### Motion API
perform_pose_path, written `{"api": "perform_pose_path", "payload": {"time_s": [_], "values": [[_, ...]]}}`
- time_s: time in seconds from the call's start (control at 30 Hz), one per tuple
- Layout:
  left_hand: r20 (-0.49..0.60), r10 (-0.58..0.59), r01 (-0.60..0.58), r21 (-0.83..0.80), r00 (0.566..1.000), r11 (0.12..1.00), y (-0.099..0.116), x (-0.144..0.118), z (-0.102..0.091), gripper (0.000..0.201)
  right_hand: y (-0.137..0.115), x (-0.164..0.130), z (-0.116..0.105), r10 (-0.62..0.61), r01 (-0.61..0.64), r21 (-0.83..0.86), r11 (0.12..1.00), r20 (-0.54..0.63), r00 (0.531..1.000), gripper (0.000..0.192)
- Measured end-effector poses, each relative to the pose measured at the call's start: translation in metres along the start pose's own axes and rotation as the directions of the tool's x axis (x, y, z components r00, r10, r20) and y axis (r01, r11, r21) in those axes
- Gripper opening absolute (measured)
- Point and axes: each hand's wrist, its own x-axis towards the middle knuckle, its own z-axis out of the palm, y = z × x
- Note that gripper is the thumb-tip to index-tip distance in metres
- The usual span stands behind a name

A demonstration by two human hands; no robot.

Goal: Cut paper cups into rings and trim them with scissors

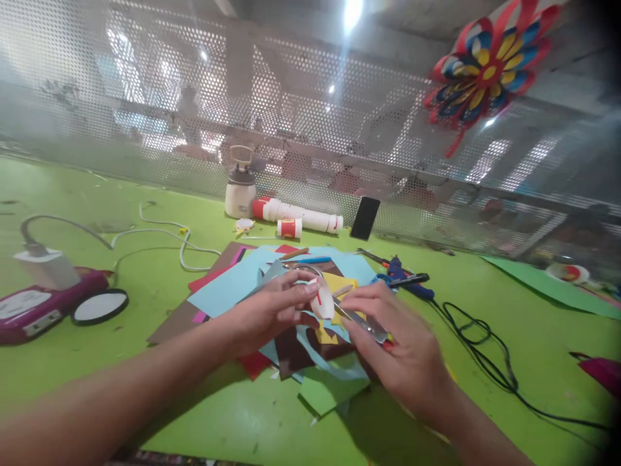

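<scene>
A small white paper piece [322, 303] with thin red marks sits pinched between the thumb and fingertips of the left hand [272, 310], held just above the pile of coloured paper sheets [228, 288] in the middle of the green bench [145, 401]. The right hand [388, 336] is curled closed around a pair of scissors [363, 321], whose metal blades point toward the white piece and meet its lower edge; whether the blades are parted or shut is blurred.

Doing this well seems to call for a firm pinch on the white piece well back from the blades, so the fingertips stay out of the cutting line, and for turning the paper rather than the scissors around any curve. The piece is small and probably flimsy, so short snips near the pivot would likely give a cleaner edge than long strokes with the tips.

Around the pile lie a blue-handled tool [402, 275] with a black cord [485, 353] trailing to the right, a red-and-white glue tube [298, 215], a white bottle [240, 188] and a dark phone [365, 218] leaning on the perforated screen [145, 97]. To the left sit a purple power strip [39, 301] with a white charger [46, 266], and a round black-rimmed lid [99, 306]. A paper flower [488, 65] hangs upper right.
</scene>
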Motion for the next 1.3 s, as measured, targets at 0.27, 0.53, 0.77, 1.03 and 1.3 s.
{"api": "perform_pose_path", "payload": {"time_s": [0.27,0.53,0.77,1.03,1.3], "values": [[0.042,-0.061,0.061,0.002,0.997,0.998,0.008,-0.002,-0.007,0.029,0.047,-0.06,-0.07,0.25,-0.16,-0.338,0.927,0.245,0.937,0.018],[0.159,-0.019,0.023,-0.027,0.987,0.999,0.01,-0.005,-0.003,0.029,0.052,-0.092,-0.071,0.539,-0.288,-0.519,0.805,0.436,0.72,0.076],[0.175,0.171,-0.161,-0.07,0.97,0.985,0.022,-0.007,0.0,0.037,0.069,-0.082,-0.061,0.649,-0.398,-0.529,0.749,0.469,0.599,0.085],[0.127,0.164,-0.157,-0.06,0.978,0.986,0.016,-0.001,-0.013,0.037,0.05,-0.081,-0.07,0.671,-0.548,-0.387,0.741,0.44,0.597,0.069],[0.086,0.133,-0.129,-0.054,0.987,0.99,0.01,0.004,-0.019,0.037,0.009,-0.084,-0.075,0.696,-0.768,0.024,0.639,0.406,0.592,0.053]]}}
